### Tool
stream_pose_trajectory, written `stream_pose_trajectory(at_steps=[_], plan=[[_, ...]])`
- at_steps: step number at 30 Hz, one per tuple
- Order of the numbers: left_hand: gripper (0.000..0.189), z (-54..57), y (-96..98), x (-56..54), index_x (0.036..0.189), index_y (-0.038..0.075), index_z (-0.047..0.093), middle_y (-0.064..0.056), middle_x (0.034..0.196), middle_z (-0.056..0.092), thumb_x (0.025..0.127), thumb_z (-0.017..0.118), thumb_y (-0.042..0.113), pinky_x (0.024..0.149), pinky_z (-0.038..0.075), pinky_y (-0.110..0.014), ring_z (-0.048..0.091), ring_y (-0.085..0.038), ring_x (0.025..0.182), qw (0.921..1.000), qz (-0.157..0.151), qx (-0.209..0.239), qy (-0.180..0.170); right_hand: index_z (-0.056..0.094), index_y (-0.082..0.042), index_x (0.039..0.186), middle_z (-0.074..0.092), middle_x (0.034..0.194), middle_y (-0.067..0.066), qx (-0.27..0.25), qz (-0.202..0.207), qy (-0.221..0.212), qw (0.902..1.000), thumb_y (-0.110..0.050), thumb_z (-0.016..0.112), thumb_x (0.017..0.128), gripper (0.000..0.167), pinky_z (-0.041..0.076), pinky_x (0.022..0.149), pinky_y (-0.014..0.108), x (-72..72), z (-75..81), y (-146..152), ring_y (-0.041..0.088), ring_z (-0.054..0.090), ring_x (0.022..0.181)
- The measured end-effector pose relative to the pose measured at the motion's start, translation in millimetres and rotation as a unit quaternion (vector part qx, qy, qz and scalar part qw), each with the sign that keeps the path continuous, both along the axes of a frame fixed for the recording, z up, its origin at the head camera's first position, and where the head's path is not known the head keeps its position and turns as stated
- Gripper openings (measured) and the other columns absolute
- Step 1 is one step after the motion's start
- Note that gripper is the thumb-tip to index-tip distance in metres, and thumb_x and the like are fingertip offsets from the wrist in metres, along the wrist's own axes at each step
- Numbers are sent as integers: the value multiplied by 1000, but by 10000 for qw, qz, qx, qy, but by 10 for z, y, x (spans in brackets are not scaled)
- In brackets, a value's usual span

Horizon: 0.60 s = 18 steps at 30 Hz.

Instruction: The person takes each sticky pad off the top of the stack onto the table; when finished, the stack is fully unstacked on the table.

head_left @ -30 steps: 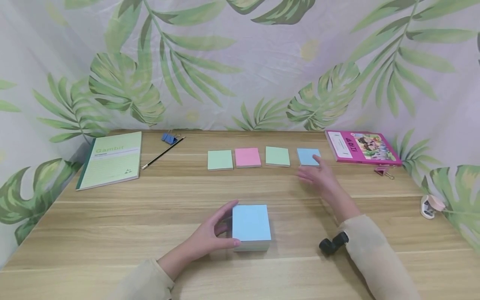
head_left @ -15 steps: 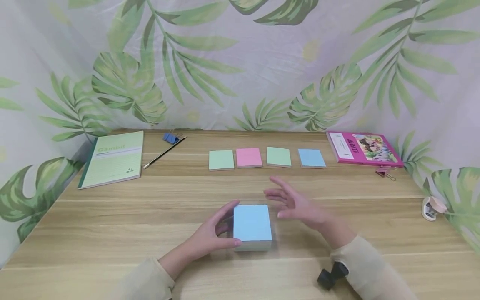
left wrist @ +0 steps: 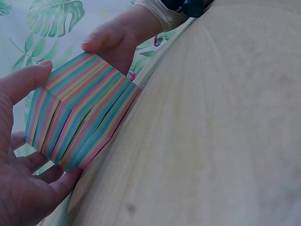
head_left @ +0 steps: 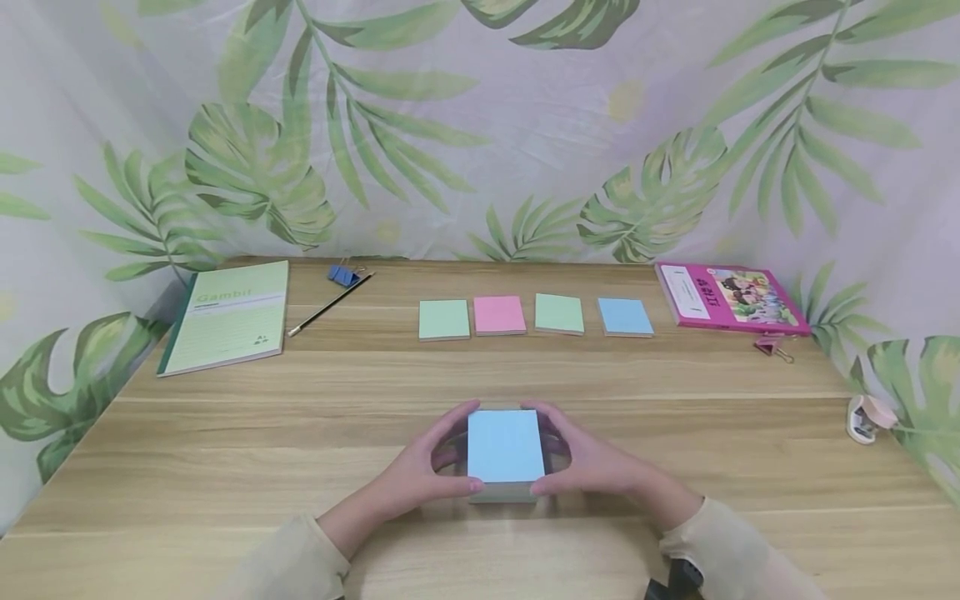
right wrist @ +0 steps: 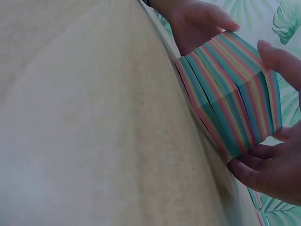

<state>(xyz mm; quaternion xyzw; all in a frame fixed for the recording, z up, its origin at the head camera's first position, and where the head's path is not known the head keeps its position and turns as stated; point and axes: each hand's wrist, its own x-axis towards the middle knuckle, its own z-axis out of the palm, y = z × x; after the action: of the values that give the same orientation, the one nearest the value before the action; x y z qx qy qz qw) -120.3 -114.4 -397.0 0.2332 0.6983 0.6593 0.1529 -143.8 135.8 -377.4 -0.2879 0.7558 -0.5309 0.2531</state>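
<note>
Your right hand (head_left: 592, 462) is now at the paper stack (head_left: 506, 446), in from the blue pad (head_left: 626, 317) where it was a second ago; your left hand (head_left: 412, 468) keeps its place. Both hands hold the stack between them, one on each side, thumbs at the near corners and fingers reaching round towards the far ones. It sits on the counter (head_left: 300, 450) in front of you, blue sheet on top; your wrist views show its sides striped in pink, teal and yellow. Behind it, well apart, you have a row: green pad (head_left: 444, 320), pink pad (head_left: 499, 315), second green pad (head_left: 558, 313), then the blue one. Further left lie a notebook (head_left: 228, 321), a pencil (head_left: 330, 305) and a blue binder clip (head_left: 343, 276); further right, a magenta book (head_left: 735, 296) and a pink binder clip (head_left: 771, 344).
</note>
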Motion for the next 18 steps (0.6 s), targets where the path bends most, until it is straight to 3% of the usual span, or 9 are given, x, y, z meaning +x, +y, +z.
stream_pose_trajectory(at_steps=[10, 14, 18], plan=[[82, 23, 1, 13, 136, 17, 24, -10, 132, 30, 70, 72, 13, 90, 36, -34, 32, -24, 117, 9987, 181, -437, 205, 20, -9, 134, 33, 130, 9, -263, -121, 292, 9992, -13, 73, 69, 84, 29, 95, 39, -10, 1, 78, 24, 31, 119], [83, 117, 26, 53, 136, 12, 24, -12, 132, 31, 69, 73, 12, 86, 39, -38, 36, -27, 113, 9972, 236, -608, 355, 19, -5, 134, 39, 125, 13, -409, -172, 78, 9990, -8, 72, 69, 84, 30, 94, 35, -59, 23, 184, 25, 37, 115], [84, 263, 51, 107, 135, 7, 24, -15, 131, 30, 67, 74, 10, 86, 38, -43, 36, -27, 112, 9961, 257, -743, 406, 13, -1, 134, 45, 115, 22, -880, -120, -419, 9952, 0, 68, 71, 84, 39, 87, 36, -109, 50, 294, 30, 47, 104]])
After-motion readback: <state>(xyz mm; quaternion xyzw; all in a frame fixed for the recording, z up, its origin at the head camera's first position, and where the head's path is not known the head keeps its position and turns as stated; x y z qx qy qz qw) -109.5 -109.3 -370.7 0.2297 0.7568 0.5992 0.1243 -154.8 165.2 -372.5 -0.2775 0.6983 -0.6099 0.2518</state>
